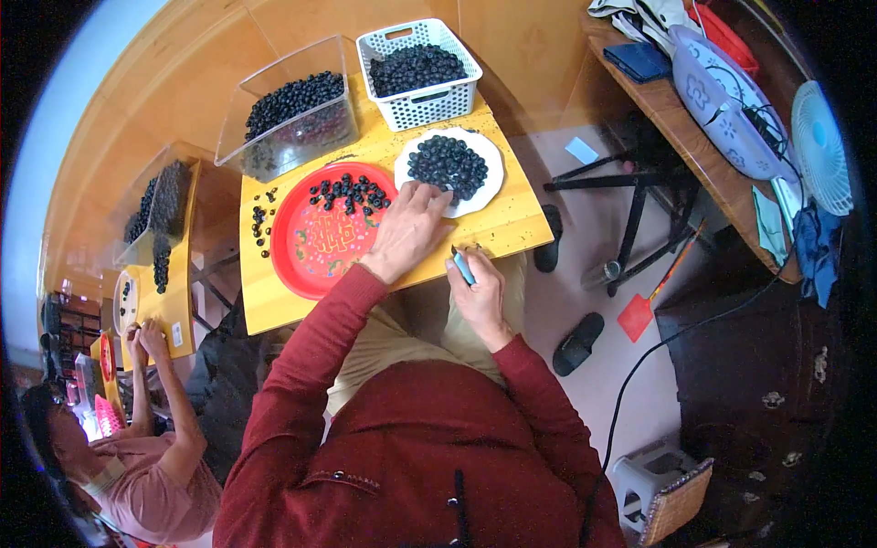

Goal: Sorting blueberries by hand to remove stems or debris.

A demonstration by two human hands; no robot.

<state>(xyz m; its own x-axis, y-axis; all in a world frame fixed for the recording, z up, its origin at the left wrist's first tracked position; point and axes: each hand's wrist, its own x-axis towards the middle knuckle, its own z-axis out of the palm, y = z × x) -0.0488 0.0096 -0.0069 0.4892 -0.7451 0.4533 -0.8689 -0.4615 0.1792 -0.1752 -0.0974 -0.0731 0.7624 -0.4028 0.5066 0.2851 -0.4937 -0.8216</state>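
My left hand point(413, 225) reaches over the near-left rim of a white plate point(494, 183), its bent fingers together at a heap of small, round, dark berry-like pieces point(448, 164). Whatever lies between those fingertips is hidden. Just in front of the yellow table's near edge, my right hand point(480, 290) is closed around a small tool point(464, 267) with a light blue handle and a dark tip, pointing up toward the table. Beside my left wrist sits a red tray point(290, 260), with more dark pieces point(349, 194) gathered toward its far side.
Behind the plates stand a clear bin point(292, 151) and a white perforated basket point(416, 111), both holding dark pieces. Loose ones point(259, 228) lie at the yellow table's point(265, 315) left. A person point(151, 475) works at left. A brown table point(639, 91) carries a fan point(820, 146).
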